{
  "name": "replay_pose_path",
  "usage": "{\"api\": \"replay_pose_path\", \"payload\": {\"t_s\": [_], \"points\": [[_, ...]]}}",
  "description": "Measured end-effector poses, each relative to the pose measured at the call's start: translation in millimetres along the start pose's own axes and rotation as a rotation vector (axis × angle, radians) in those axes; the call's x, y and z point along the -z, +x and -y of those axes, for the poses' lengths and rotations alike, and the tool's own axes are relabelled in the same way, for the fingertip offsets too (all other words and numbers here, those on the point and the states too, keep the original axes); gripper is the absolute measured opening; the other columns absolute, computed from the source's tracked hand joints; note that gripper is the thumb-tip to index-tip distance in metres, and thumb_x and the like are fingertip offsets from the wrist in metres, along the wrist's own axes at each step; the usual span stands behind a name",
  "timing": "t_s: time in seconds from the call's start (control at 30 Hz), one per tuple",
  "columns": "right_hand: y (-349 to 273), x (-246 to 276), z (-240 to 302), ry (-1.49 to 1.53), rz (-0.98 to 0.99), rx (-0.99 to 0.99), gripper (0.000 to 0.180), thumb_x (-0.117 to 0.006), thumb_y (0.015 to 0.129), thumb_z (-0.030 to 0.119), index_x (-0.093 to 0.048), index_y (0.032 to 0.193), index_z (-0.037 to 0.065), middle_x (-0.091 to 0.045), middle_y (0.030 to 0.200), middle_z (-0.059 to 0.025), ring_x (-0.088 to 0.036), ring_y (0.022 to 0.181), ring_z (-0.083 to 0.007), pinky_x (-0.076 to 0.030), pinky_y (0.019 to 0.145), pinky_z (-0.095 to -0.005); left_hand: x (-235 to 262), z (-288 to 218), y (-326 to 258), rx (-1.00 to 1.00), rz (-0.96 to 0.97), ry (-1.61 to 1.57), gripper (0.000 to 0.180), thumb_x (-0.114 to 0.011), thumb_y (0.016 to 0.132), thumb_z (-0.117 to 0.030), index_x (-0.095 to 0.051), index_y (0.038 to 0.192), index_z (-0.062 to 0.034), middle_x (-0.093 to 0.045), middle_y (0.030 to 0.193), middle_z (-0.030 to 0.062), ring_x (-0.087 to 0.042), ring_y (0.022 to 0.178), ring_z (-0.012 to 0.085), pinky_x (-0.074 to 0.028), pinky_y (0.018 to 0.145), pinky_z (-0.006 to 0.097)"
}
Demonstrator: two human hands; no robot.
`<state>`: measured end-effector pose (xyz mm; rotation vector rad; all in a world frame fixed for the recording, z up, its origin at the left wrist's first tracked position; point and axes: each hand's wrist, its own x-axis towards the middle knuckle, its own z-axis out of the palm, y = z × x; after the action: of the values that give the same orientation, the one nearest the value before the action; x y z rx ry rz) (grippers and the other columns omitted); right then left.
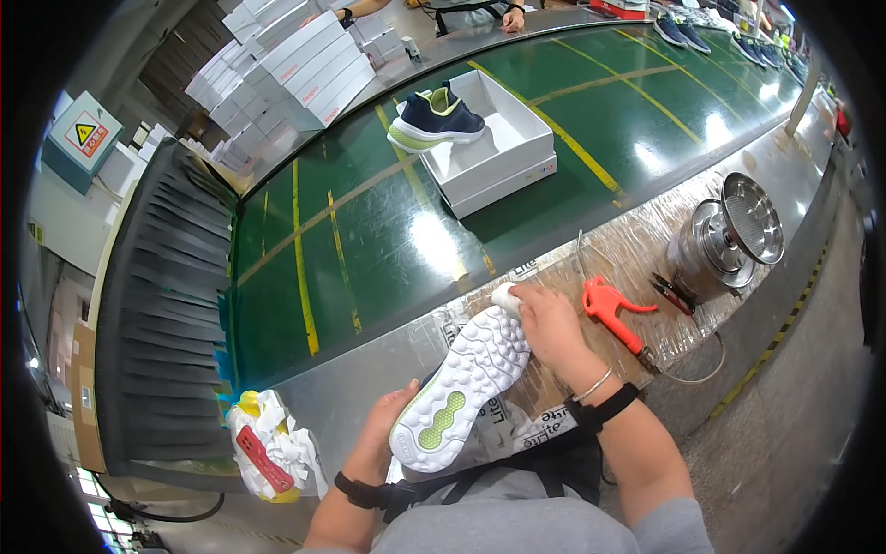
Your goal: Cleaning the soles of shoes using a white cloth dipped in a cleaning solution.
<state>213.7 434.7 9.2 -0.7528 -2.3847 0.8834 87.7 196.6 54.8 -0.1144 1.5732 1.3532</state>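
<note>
Nearest the camera is the person's grey shirt (544,531), at the lower edge of the view. Beyond it, the largest thing is the green conveyor belt (268,305), striped in yellow. Along its near side runs the tabletop (341,388), bare metal at left and covered with wrap at right. An open white box (503,189) sits on the belt.

The held shoe (484,369) is over the tabletop's near edge, white sole turned up. Its long axis slants from lower left to upper right, between the two hands. The left hand (388,415) grips its left side toward the lower end; the right hand (551,323) is the nearer to the upper end, so the sole runs down and left from it.

Right of that hand stands a steel vessel (706,249) with a dished top. A navy shoe (434,120) rests at the box's left rim, and a red air gun (609,303) lies between the right hand and the vessel. Smallest is the white wad (504,297), pinched in the right hand's fingers against the shoe's upper end.
</note>
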Motion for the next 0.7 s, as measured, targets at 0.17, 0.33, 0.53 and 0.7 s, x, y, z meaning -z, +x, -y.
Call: {"api": "replay_pose_path", "payload": {"t_s": [0.17, 0.33, 0.53, 0.7], "points": [[-15, 10, 70, -0.041, -0.07, 0.252, 0.039, -0.054, 0.072, 0.001, -0.057, 0.11, 0.01, -0.057, 0.109, -0.0115, -0.053, 0.094, -0.0305, -0.042, 0.081, -0.0388, -7, -4, -11, -0.02, -0.018, 0.057, 0.032, -0.052, 0.091, -0.027, -0.063, 0.091, 0.0031, -0.066, 0.083, 0.0106, -0.064, 0.068, 0.0158, -0.051, 0.063, 0.026], [-66, 14, 123, 0.115, 0.083, 0.598, 0.04, -0.054, 0.072, 0.008, -0.057, 0.112, 0.011, -0.056, 0.11, -0.0111, -0.054, 0.094, -0.0284, -0.044, 0.078, -0.0382, 18, 7, 6, -0.06, 0.178, -0.164, 0.031, -0.053, 0.09, -0.025, -0.063, 0.093, 0.0034, -0.066, 0.083, 0.0107, -0.064, 0.07, 0.0157, -0.052, 0.064, 0.027], [-51, 10, 35, -0.048, -0.141, 0.274, 0.042, -0.053, 0.073, 0.003, -0.053, 0.115, 0.009, -0.053, 0.114, -0.0135, -0.052, 0.1, -0.0314, -0.043, 0.083, -0.0418, -1, 3, 3, -0.036, -0.001, 0.008, 0.037, -0.055, 0.09, -0.032, -0.062, 0.094, 0.0047, -0.066, 0.083, 0.0111, -0.063, 0.068, 0.0155, -0.051, 0.059, 0.027], [-26, -7, -15, 0.176, -0.089, -0.106, 0.035, -0.048, 0.078, -0.001, -0.055, 0.112, 0.004, -0.055, 0.109, -0.0172, -0.051, 0.101, -0.0352, -0.04, 0.089, -0.042, 2, 1, 6, -0.061, 0.002, 0.057, 0.039, -0.055, 0.09, -0.033, -0.062, 0.095, 0.0054, -0.066, 0.084, 0.0114, -0.063, 0.07, 0.0146, -0.05, 0.061, 0.027]]}}
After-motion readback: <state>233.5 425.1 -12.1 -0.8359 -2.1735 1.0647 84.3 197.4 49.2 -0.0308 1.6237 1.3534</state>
